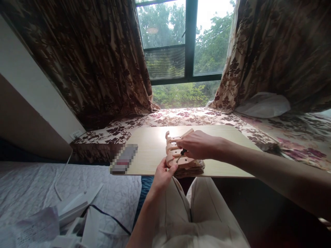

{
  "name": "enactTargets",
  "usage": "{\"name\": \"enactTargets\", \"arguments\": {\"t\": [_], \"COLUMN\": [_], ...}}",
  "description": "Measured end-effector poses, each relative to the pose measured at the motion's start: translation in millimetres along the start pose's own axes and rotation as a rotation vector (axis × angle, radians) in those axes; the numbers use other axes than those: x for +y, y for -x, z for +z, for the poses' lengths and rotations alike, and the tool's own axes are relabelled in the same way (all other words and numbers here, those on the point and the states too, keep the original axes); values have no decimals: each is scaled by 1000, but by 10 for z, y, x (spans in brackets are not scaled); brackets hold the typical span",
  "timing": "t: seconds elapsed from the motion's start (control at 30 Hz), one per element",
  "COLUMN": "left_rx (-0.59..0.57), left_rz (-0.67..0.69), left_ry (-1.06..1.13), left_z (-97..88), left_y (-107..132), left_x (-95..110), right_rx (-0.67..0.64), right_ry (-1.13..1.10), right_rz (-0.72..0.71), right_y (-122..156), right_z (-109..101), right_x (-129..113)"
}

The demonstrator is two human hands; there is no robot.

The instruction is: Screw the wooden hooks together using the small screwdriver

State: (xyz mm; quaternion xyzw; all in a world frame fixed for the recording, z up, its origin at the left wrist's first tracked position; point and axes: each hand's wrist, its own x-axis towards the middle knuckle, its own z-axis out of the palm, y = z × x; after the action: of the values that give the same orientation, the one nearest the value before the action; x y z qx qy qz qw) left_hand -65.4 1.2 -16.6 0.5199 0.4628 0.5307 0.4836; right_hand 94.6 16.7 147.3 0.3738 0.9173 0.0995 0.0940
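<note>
A pale wooden piece with several curved, hook-ended slats (172, 146) lies on the light board, small dark holes or screws dotting the slats. My left hand (162, 174) pinches the rounded end of its nearest slat between thumb and fingers. In my right hand (198, 144) is a screwdriver (183, 152) with a dark handle, gripped from above. Its thin shaft slants down to the left, the tip meeting the nearest slat close to my left thumb. Beneath the near side of the wooden piece sits a folded patterned cloth (192, 169). My right fingers partly cover the far slats.
The board (147, 151) spans above my knees, with a pixelated flat object (124, 159) on its left edge. Behind it is a window ledge with floral cloth (178, 117). White boxes and papers (74, 210) lie on the bed (31, 182) at left.
</note>
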Motion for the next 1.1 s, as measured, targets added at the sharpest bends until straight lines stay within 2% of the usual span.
{"name": "enactTargets", "arguments": {"t": [0.43,0.63,1.1], "left_rx": [7,-5,-23], "left_rz": [6,20,32], "left_ry": [-11,-20,-31], "left_z": [8,4,-11], "left_y": [-3,-6,-9], "left_x": [13,2,-25], "right_rx": [9,-36,1], "right_ry": [8,33,16], "right_rz": [-23,-20,-23], "right_y": [-13,-32,-12], "right_z": [-30,-23,-24], "right_x": [-43,-25,-25]}}
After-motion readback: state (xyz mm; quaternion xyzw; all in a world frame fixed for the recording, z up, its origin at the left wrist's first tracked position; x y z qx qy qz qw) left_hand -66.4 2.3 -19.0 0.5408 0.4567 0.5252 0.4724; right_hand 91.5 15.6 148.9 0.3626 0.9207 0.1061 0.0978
